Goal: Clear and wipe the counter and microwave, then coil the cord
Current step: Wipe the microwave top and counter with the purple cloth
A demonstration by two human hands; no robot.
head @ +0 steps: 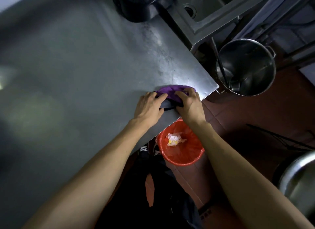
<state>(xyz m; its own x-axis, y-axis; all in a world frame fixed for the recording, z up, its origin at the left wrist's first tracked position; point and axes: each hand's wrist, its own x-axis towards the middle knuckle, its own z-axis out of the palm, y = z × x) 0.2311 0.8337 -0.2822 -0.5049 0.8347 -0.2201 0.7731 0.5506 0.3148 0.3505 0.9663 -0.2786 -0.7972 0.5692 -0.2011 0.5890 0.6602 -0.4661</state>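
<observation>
Both hands press a crumpled purple cloth (172, 90) at the near right corner of the grey stainless-steel surface (76, 66). Left hand (150, 107) lies with fingers curled over the cloth's left edge; right hand (189, 104) grips the right part, fingers bent. A dark object sits under the cloth; identity unclear. Below the edge stands a red plastic bin (181, 143) holding crumpled paper. A steel pot (247, 66) stands on the floor at right.
</observation>
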